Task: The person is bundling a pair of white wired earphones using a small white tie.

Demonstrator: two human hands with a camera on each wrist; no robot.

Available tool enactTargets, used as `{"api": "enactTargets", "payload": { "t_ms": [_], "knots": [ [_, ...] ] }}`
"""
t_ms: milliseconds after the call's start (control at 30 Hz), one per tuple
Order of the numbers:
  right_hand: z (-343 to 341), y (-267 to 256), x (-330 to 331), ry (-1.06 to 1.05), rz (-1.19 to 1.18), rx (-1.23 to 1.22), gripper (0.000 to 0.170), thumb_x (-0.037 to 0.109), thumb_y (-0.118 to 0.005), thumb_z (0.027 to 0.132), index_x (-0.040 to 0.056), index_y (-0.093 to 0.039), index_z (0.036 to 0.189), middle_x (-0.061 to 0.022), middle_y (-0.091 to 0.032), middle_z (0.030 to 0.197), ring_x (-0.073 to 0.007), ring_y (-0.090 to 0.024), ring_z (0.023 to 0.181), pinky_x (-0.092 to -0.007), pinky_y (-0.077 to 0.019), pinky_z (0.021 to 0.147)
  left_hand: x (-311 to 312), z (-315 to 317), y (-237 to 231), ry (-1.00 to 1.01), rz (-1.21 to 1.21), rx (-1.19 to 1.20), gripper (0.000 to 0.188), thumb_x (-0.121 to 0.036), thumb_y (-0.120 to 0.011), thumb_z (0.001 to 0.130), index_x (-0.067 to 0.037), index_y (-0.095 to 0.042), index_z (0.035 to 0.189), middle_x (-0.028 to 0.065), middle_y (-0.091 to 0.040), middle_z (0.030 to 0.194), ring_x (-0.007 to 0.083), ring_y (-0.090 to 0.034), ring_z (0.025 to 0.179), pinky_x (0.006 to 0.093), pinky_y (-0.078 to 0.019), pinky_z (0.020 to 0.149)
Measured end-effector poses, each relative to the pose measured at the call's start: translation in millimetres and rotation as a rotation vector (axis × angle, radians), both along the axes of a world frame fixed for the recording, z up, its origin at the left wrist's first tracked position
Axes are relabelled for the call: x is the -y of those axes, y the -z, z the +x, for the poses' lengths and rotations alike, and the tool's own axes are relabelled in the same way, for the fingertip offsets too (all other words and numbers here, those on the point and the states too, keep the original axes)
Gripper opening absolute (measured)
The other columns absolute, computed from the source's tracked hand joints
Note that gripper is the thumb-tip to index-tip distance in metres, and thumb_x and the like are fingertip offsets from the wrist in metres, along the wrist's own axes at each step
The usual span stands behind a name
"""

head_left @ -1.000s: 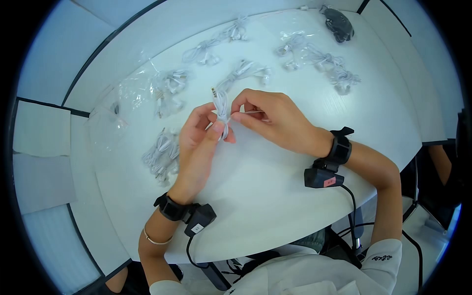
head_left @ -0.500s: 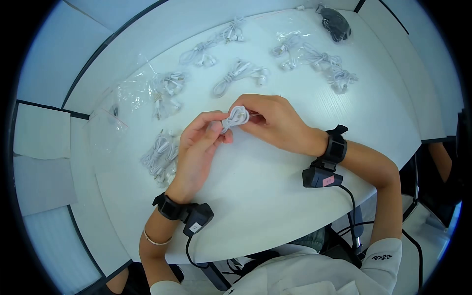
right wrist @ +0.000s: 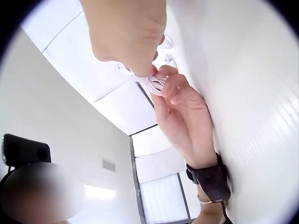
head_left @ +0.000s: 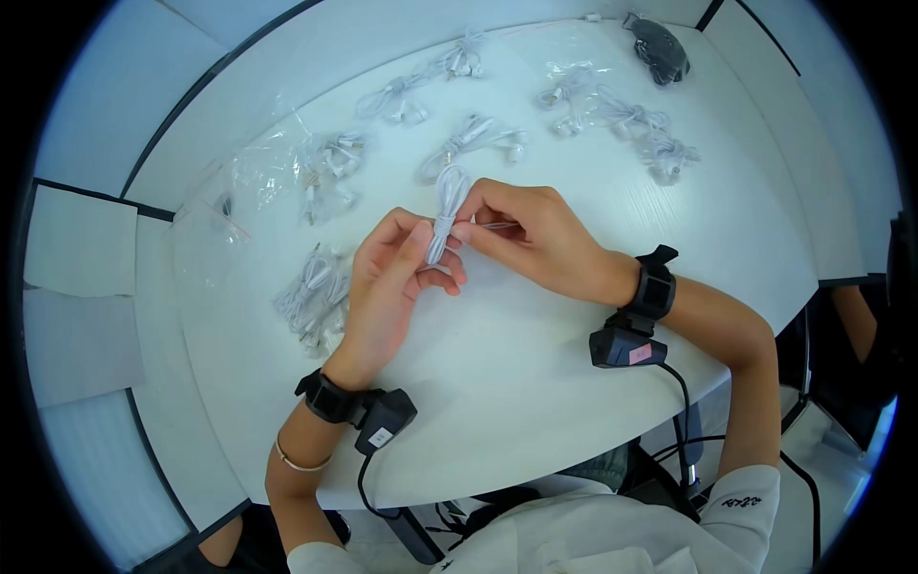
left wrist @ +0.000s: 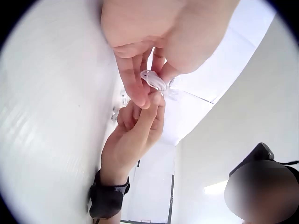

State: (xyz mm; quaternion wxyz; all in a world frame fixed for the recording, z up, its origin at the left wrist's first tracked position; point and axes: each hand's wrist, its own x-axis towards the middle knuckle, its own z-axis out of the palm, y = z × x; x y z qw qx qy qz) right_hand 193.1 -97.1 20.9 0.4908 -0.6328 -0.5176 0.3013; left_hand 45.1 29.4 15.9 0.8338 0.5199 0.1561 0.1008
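A coiled white earphone cable (head_left: 451,191) stands nearly upright between the two hands, above the table, with turns of cable wound round its middle. Its looped end points away from the body, and a gold plug tip shows near the top. My left hand (head_left: 387,263) pinches the lower part of the coil between thumb and fingers. At the coil's right side, my right hand (head_left: 540,234) pinches the cable with thumb and index finger; a thin strand (head_left: 499,225) runs back under its palm. In the right wrist view the wound coil (right wrist: 148,84) lies between both hands' fingertips.
Several bundled white earphones, some in clear bags, lie about the white table (head_left: 535,383). One bundle (head_left: 473,139) is just beyond the hands, and a pile (head_left: 314,297) sits left of the left hand. A dark bagged item (head_left: 658,50) is at the far right.
The coil first stood with its plug end up, then tipped over toward the right hand, and now stands up again with its loop end away from the body. Both hands stay near the same place.
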Motion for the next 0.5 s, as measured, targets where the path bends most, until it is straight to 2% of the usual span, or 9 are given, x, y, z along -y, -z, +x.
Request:
{"api": "enactTargets", "payload": {
  "t_ms": [100, 200, 300, 400, 500],
  "knots": [
    [1, 2, 0, -0.014, -0.022, -0.074, 0.011, 0.009, -0.057, 0.089, -0.0011, -0.053, 0.088, -0.0044, -0.061, 0.074, -0.0069, -0.056, 0.067, -0.0212, -0.0474, 0.063, 6, 3, -2, -0.035, 0.111, -0.039, 0.022, -0.026, -0.044, 0.097, -0.005, -0.049, 0.092, 0.0078, -0.061, 0.091, 0.0170, -0.062, 0.079, 0.0292, -0.0502, 0.068],
    [-1, 8, -2, 0.031, 0.056, -0.086, 0.015, 0.014, -0.060, 0.086, 0.0009, -0.054, 0.081, -0.0060, -0.057, 0.062, -0.0139, -0.051, 0.052, -0.0258, -0.0404, 0.050, 7, 3, -1, -0.040, 0.154, -0.039, 0.021, -0.026, -0.042, 0.097, -0.006, -0.048, 0.092, 0.0080, -0.061, 0.091, 0.0177, -0.062, 0.082, 0.0296, -0.0509, 0.070],
    [-3, 15, -4, 0.020, 0.121, -0.249, 0.016, 0.012, -0.061, 0.086, -0.0005, -0.054, 0.080, -0.0039, -0.059, 0.064, -0.0081, -0.053, 0.057, -0.0220, -0.0418, 0.053, 8, 3, -3, -0.031, 0.220, -0.068, 0.025, -0.025, -0.043, 0.097, -0.002, -0.051, 0.100, 0.0098, -0.062, 0.092, 0.0191, -0.063, 0.084, 0.0299, -0.0509, 0.072],
    [0, 9, -3, 0.008, 0.028, -0.365, 0.016, 0.011, -0.062, 0.086, -0.0013, -0.054, 0.079, -0.0030, -0.060, 0.068, -0.0050, -0.053, 0.062, -0.0199, -0.0430, 0.055, 6, 3, -3, -0.026, 0.213, -0.079, 0.031, -0.024, -0.043, 0.097, 0.004, -0.054, 0.106, 0.0115, -0.063, 0.094, 0.0206, -0.064, 0.088, 0.0300, -0.0504, 0.076],
    [0, 9, -4, 0.039, 0.062, -0.353, 0.016, 0.011, -0.062, 0.086, -0.0012, -0.054, 0.079, -0.0033, -0.060, 0.071, -0.0047, -0.053, 0.063, -0.0199, -0.0444, 0.058, 6, 3, -2, -0.038, 0.184, -0.061, 0.032, -0.024, -0.043, 0.097, 0.004, -0.055, 0.107, 0.0110, -0.063, 0.093, 0.0193, -0.063, 0.085, 0.0293, -0.0497, 0.076]
  ]
}}
